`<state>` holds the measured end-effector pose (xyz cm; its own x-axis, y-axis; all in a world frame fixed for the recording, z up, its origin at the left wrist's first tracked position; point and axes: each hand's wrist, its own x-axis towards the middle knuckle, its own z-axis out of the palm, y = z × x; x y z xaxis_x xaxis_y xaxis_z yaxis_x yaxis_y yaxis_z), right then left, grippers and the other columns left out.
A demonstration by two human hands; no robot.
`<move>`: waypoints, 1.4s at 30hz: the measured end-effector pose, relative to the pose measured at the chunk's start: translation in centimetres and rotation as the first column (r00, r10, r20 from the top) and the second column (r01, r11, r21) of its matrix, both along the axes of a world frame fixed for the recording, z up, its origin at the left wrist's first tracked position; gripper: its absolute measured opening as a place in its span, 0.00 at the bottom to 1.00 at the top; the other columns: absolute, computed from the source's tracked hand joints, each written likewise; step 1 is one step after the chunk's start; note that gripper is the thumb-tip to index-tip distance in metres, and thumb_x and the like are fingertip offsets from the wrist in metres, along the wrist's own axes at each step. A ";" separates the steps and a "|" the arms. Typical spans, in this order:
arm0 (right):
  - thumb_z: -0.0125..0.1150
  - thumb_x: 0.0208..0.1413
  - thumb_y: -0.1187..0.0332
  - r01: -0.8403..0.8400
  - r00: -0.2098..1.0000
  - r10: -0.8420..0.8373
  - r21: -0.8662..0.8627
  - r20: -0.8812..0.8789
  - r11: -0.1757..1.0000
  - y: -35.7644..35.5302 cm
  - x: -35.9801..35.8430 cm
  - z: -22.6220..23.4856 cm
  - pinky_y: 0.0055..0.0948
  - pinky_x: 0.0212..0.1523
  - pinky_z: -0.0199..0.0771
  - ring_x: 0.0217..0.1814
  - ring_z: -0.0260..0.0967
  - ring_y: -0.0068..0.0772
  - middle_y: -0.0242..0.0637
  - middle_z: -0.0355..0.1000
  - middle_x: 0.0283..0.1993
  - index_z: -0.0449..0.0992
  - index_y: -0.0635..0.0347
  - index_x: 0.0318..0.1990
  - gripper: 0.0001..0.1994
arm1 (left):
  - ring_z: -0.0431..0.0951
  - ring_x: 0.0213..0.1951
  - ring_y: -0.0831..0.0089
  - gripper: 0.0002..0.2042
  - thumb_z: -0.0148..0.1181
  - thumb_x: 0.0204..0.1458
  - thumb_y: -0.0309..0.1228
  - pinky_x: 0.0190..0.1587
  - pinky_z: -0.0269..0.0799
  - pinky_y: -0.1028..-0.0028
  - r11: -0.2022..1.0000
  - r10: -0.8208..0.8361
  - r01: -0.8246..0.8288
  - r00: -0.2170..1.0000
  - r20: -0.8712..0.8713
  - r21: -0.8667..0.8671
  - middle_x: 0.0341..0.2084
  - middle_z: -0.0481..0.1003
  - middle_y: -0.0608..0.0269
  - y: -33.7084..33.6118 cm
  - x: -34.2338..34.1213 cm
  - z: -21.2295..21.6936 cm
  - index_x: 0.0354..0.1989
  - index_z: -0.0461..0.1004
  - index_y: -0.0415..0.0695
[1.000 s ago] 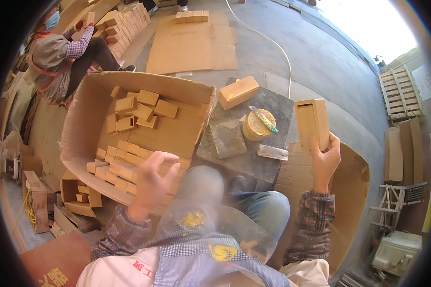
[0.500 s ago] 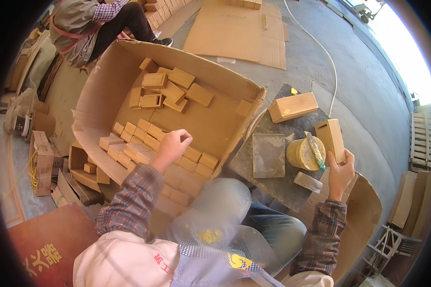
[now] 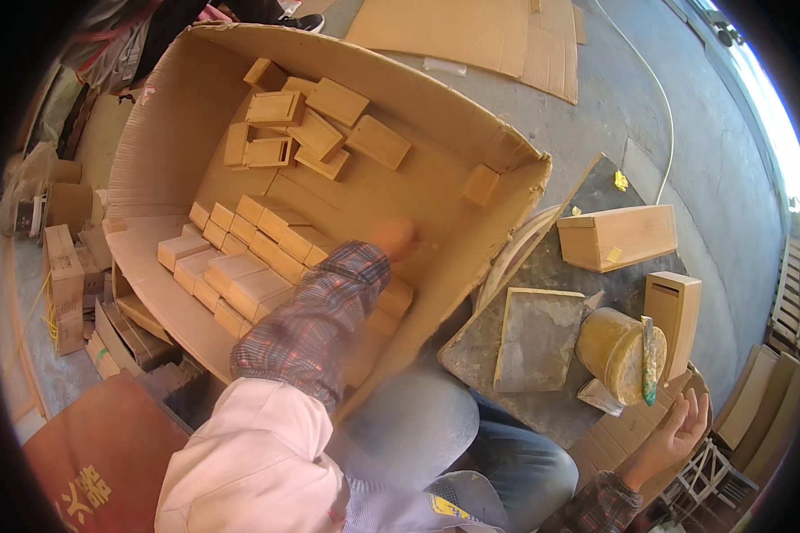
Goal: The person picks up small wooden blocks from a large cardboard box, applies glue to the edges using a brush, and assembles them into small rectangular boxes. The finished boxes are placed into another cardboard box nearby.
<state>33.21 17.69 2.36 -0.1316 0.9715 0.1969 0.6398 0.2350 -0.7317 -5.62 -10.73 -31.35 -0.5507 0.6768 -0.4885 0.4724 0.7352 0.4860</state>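
My left hand (image 3: 395, 238), blurred by motion, reaches into a big cardboard box (image 3: 517, 191), over its bare bottom; its fingers cannot be made out. Rows of small wooden boxes (image 3: 231, 275) lie beside that forearm, and a loose pile of them (image 3: 318, 133) is farther back. My right hand (image 3: 671, 435) is open with fingers spread, holding nothing, just below a slotted wooden box (image 3: 673, 322) standing upright. Next to that box is a yellowish round tub (image 3: 609, 351) with a green-tipped blade-like tool (image 3: 649, 360) across its top. A longer wooden box (image 3: 618, 238) lies behind them.
A dark worktop (image 3: 471, 351) carries a square grey plate (image 3: 538, 339) and a small pale block (image 3: 602, 396). A pale hose (image 3: 669, 124) crosses the floor near flat cardboard (image 3: 453, 35). At far left a seated person's leg and shoe (image 3: 302, 22) show.
My right hand has let go of the slotted wooden box, which now stands by the tub, and has drawn back toward me. My left hand has moved right inside the cardboard box. The view has shifted.
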 end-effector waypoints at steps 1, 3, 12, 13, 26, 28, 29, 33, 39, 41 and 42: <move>0.56 0.73 0.67 0.022 1.000 -0.022 -0.002 -0.022 1.000 -0.1 0.1 -0.4 0.34 0.66 0.71 0.64 0.73 0.34 0.50 0.74 0.64 0.66 0.67 0.70 0.23 | 0.84 0.42 0.53 0.12 0.67 0.57 0.39 0.45 0.79 0.56 0.999 -0.011 0.012 1.000 0.021 -0.031 0.38 0.85 0.52 1.0 0.6 -1.5 0.42 0.86 0.46; 0.55 0.74 0.66 0.029 0.999 -0.029 -0.034 0.015 0.999 -0.3 0.2 -1.5 0.34 0.66 0.71 0.63 0.73 0.34 0.49 0.75 0.63 0.66 0.67 0.70 0.22 | 0.84 0.44 0.53 0.12 0.66 0.58 0.40 0.46 0.79 0.55 0.995 -0.034 0.039 0.998 0.060 -0.091 0.39 0.84 0.51 2.5 1.7 -4.2 0.42 0.86 0.46; 0.53 0.76 0.64 0.030 0.993 -0.039 -0.079 -0.108 0.996 -0.5 -0.2 -3.3 0.36 0.66 0.72 0.65 0.71 0.35 0.48 0.73 0.63 0.65 0.66 0.70 0.22 | 0.84 0.45 0.49 0.14 0.57 0.60 0.33 0.47 0.81 0.56 0.985 -0.157 0.167 0.965 -0.210 0.032 0.42 0.83 0.47 4.2 3.6 -9.8 0.49 0.83 0.43; 0.53 0.76 0.64 0.005 0.982 -0.028 -0.120 -0.187 0.993 -0.5 -0.2 -3.3 0.36 0.66 0.72 0.65 0.71 0.35 0.48 0.73 0.63 0.65 0.66 0.70 0.22 | 0.84 0.46 0.49 0.14 0.56 0.60 0.33 0.47 0.81 0.56 0.984 -0.178 0.178 0.961 -0.213 -0.019 0.43 0.83 0.47 4.3 3.8 -9.8 0.49 0.83 0.43; 0.52 0.76 0.67 0.012 0.989 -0.025 -0.087 -0.148 0.996 -0.3 0.7 -2.8 0.30 0.59 0.74 0.53 0.75 0.27 0.42 0.77 0.58 0.68 0.66 0.68 0.19 | 0.85 0.38 0.53 0.11 0.66 0.53 0.37 0.42 0.80 0.57 0.994 0.100 -0.099 0.995 -0.007 0.047 0.36 0.84 0.50 1.0 0.1 -6.7 0.38 0.82 0.43; 0.52 0.76 0.67 0.016 0.986 -0.031 -0.089 -0.164 0.996 -0.4 0.9 -2.8 0.29 0.58 0.74 0.52 0.75 0.26 0.42 0.77 0.58 0.69 0.66 0.67 0.19 | 0.86 0.36 0.55 0.10 0.67 0.50 0.36 0.41 0.80 0.57 0.980 0.193 -0.196 0.979 0.064 0.040 0.33 0.84 0.52 0.4 -1.5 -4.0 0.37 0.82 0.43; 0.52 0.76 0.67 0.021 0.985 -0.037 -0.093 -0.169 0.995 -0.5 1.0 -2.8 0.29 0.58 0.74 0.52 0.75 0.26 0.41 0.77 0.58 0.70 0.66 0.67 0.18 | 0.86 0.37 0.57 0.10 0.67 0.50 0.36 0.41 0.80 0.58 0.978 0.206 -0.209 0.970 0.127 0.016 0.33 0.85 0.53 0.1 -2.2 -2.7 0.36 0.82 0.44; 0.53 0.75 0.67 0.020 0.982 -0.038 -0.097 -0.185 0.995 -0.7 1.4 -2.7 0.28 0.57 0.75 0.50 0.74 0.25 0.40 0.77 0.58 0.71 0.66 0.66 0.18 | 0.85 0.38 0.59 0.09 0.67 0.50 0.37 0.41 0.80 0.59 0.978 0.192 -0.205 0.953 0.232 0.030 0.33 0.85 0.56 -0.1 -2.2 -0.2 0.35 0.83 0.46; 0.53 0.75 0.67 0.071 0.982 -0.093 -0.131 -0.165 0.989 -0.4 2.0 -3.2 0.27 0.55 0.75 0.49 0.73 0.23 0.39 0.78 0.57 0.72 0.65 0.65 0.17 | 0.85 0.40 0.55 0.07 0.68 0.53 0.36 0.44 0.80 0.57 0.992 0.093 -0.094 0.996 0.014 0.084 0.35 0.84 0.54 1.1 1.9 -4.6 0.36 0.84 0.48; 0.53 0.75 0.67 0.086 0.980 -0.111 -0.150 -0.167 0.985 -0.1 2.1 -3.6 0.27 0.55 0.75 0.48 0.72 0.22 0.38 0.78 0.57 0.72 0.65 0.65 0.17 | 0.84 0.42 0.51 0.09 0.66 0.56 0.36 0.46 0.79 0.56 0.989 0.076 -0.074 0.997 -0.009 0.126 0.37 0.84 0.50 1.4 2.9 -6.5 0.39 0.84 0.45; 0.53 0.75 0.67 0.085 0.983 -0.107 -0.145 -0.150 0.986 0.1 2.2 -3.7 0.26 0.54 0.75 0.47 0.72 0.22 0.38 0.78 0.57 0.72 0.65 0.65 0.17 | 0.83 0.43 0.49 0.10 0.65 0.57 0.36 0.47 0.78 0.55 0.991 0.069 -0.068 0.998 -0.005 0.117 0.38 0.83 0.47 1.5 3.3 -7.3 0.40 0.83 0.44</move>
